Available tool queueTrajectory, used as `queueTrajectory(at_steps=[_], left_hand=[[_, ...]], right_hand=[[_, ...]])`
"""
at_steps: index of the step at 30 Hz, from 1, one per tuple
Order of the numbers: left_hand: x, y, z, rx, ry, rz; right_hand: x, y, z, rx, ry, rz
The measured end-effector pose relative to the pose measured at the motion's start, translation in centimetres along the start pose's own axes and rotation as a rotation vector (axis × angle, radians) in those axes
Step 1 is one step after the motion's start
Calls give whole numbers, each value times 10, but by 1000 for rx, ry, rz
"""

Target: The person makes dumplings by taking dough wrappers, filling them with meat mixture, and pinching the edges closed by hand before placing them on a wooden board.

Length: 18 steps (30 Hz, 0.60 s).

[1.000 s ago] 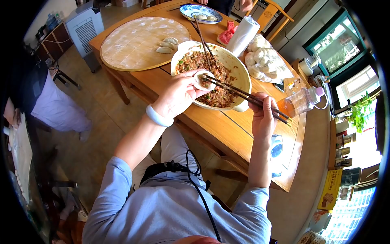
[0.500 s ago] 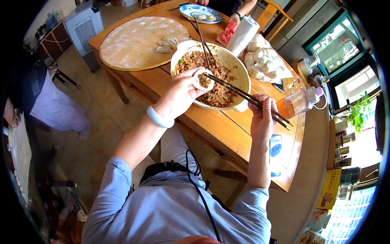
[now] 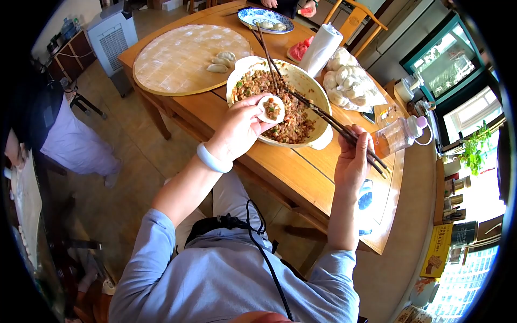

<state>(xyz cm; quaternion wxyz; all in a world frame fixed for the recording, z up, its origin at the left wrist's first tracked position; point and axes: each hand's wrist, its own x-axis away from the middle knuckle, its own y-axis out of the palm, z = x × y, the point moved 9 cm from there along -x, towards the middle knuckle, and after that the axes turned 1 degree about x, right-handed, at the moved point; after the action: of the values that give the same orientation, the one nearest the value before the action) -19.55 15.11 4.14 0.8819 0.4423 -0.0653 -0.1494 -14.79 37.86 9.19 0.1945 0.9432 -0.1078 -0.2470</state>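
My left hand [image 3: 240, 125] holds a round dumpling wrapper [image 3: 279, 105] with a small heap of meat filling [image 3: 272, 110] at its middle. Below it stands a large cream bowl [image 3: 321, 116] of the same minced filling. A pair of dark chopsticks [image 3: 344, 131] is gripped in my right hand [image 3: 353, 161], their tips over the bowl, a little apart from the wrapper. A second pair of chopsticks [image 3: 265, 51] leans in the bowl at its far left side.
Left of the bowl lies a floured round board [image 3: 183, 59] bearing a few folded dumplings [image 3: 219, 63]. Behind are a blue-and-white plate [image 3: 249, 20] and a paper roll [image 3: 322, 48]. A bag [image 3: 350, 83] and a drink bottle [image 3: 398, 134] stand right. Another person's hand [image 3: 308, 8] shows across the table.
My right hand has drawn the chopsticks back, up and right, off the wrapper, leaving the filling on it. Across the table, the other person's hand has moved away from the watermelon with a red piece.
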Motion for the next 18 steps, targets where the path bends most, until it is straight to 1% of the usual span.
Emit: queueTrajectory(at_steps=[2, 5, 6, 8, 10, 11, 15, 18], left_hand=[[0, 0, 1, -7, 9, -12], [1, 1, 2, 7, 16, 8], [1, 0, 2, 10, 17, 18], [-1, -1, 2, 24, 32, 3], [1, -1, 2, 22, 42, -2], [0, -2, 2, 19, 53, -14], [1, -1, 1, -40, 49, 64], [0, 0, -1, -35, 69, 37]], right_hand=[[-2, -3, -7, 26, -34, 9], [-6, -4, -11, 192, -58, -42], [-5, 1, -13, 455, -48, -88], [-5, -6, -11, 463, -39, -53], [-4, -2, -19, 304, -105, -28], [-2, -1, -22, 285, -99, -3], [4, 17, -16, 158, -46, -85], [5, 24, -10, 182, -9, -93]])
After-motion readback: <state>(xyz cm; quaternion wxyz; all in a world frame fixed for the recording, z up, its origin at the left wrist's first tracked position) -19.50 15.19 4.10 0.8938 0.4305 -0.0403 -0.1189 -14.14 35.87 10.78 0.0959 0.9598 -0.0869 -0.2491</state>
